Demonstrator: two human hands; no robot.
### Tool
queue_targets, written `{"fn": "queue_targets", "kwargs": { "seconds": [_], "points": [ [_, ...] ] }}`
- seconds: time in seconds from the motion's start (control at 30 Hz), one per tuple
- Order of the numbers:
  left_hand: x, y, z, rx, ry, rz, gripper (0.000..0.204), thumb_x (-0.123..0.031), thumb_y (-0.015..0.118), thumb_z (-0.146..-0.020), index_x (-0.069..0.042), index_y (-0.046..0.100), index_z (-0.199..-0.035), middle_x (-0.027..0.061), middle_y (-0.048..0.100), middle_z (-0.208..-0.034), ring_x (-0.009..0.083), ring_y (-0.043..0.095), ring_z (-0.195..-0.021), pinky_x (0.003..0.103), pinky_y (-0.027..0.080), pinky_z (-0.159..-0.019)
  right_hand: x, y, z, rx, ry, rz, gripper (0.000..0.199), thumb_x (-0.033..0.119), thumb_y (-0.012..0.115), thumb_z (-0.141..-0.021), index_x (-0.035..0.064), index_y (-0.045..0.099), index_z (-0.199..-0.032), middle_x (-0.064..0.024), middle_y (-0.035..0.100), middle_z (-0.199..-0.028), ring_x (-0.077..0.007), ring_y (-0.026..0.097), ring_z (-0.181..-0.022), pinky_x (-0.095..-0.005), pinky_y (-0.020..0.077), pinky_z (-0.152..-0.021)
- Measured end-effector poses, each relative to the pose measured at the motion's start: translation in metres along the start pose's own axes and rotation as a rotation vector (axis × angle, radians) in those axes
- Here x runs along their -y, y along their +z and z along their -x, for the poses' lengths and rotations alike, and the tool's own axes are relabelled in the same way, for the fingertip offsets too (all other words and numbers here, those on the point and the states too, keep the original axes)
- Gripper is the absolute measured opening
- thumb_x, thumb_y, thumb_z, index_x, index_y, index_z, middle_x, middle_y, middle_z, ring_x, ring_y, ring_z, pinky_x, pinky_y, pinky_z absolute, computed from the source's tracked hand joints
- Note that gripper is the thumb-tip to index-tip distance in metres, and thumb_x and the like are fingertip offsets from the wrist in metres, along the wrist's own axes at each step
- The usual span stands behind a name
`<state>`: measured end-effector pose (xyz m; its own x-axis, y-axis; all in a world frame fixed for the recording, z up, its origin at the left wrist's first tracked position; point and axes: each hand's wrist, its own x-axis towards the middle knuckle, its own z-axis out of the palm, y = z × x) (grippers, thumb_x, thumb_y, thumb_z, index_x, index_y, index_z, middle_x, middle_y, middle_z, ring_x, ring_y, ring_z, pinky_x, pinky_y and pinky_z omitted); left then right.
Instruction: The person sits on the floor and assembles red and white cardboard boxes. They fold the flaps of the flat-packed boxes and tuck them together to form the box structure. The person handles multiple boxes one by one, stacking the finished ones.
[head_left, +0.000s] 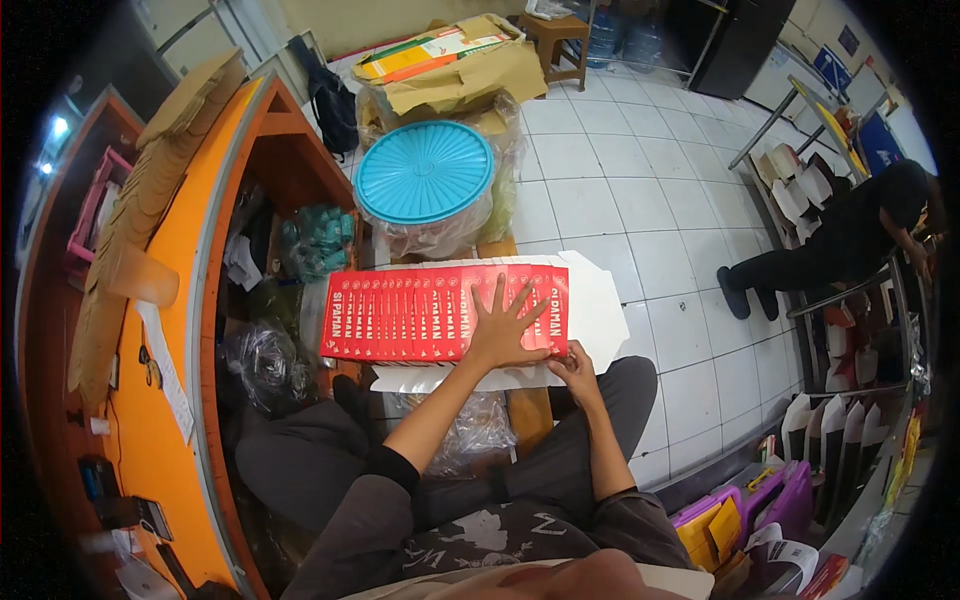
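A row of overlapping red printed cardboard box blanks lies fanned out in front of me, with white lettering on each strip. White flaps of the blanks stick out on the right and along the near edge. My left hand rests flat on the right half of the row, fingers spread. At the near right corner, my right hand has its fingers pinched on the edge of the end blank. Just how much card sits between those fingertips is hard to see.
Beyond the blanks stands a tub with a blue ribbed lid, and behind it an open cardboard carton. An orange counter runs along my left. Purple containers are at lower right. A person in black bends by a rack.
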<state>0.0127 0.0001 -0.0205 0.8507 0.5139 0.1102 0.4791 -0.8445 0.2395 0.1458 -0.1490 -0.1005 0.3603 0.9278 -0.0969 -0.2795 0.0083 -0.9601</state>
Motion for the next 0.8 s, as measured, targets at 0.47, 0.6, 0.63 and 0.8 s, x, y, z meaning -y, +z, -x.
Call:
{"fn": "queue_targets", "kwargs": {
  "seconds": [0.47, 0.6, 0.63, 0.8],
  "points": [
    [0.002, 0.000, 0.002, -0.013, 0.009, -0.006, 0.094, -0.079, 0.053, -0.065, -0.033, 0.030, -0.143, 0.0083, 0.016, -0.153, 0.0477, 0.003, -0.137, 0.078, -0.005, -0.094, 0.012, 0.011, 0.003, -0.076, 0.098, -0.246, 0.035, -0.002, 0.069, -0.077, 0.0013, 0.054, -0.109, -0.0056, 0.058, -0.103, -0.0147, 0.056, -0.097, -0.0295, 0.0458, -0.087],
    [0.003, 0.000, 0.001, 0.009, 0.023, -0.009, 0.093, -0.076, 0.052, -0.067, -0.032, 0.027, -0.145, 0.0092, 0.015, -0.153, 0.0496, 0.001, -0.137, 0.078, -0.004, -0.093, 0.015, 0.016, 0.001, -0.119, 0.081, -0.130, 0.044, -0.001, 0.071, -0.075, 0.0027, 0.051, -0.113, -0.0073, 0.059, -0.105, -0.0159, 0.057, -0.098, -0.0304, 0.0464, -0.085],
    [0.003, 0.000, 0.001, 0.002, 0.026, -0.013, 0.093, -0.076, 0.053, -0.066, -0.032, 0.028, -0.144, 0.0090, 0.015, -0.153, 0.0491, 0.002, -0.137, 0.078, -0.004, -0.094, 0.013, 0.014, -0.002, -0.119, 0.080, -0.098, 0.045, -0.001, 0.072, -0.074, 0.0031, 0.050, -0.114, -0.0077, 0.059, -0.106, -0.0162, 0.057, -0.098, -0.0307, 0.0467, -0.085],
    [0.002, -0.001, 0.000, -0.003, 0.025, -0.018, 0.093, -0.075, 0.056, -0.065, -0.031, 0.030, -0.144, 0.0092, 0.015, -0.153, 0.0483, 0.002, -0.137, 0.077, -0.005, -0.095, 0.007, 0.008, -0.004, -0.070, 0.137, -0.166, 0.049, -0.002, 0.072, -0.073, 0.0036, 0.049, -0.115, -0.0086, 0.058, -0.110, -0.0165, 0.057, -0.097, -0.0324, 0.0477, -0.085]
  ]
}}
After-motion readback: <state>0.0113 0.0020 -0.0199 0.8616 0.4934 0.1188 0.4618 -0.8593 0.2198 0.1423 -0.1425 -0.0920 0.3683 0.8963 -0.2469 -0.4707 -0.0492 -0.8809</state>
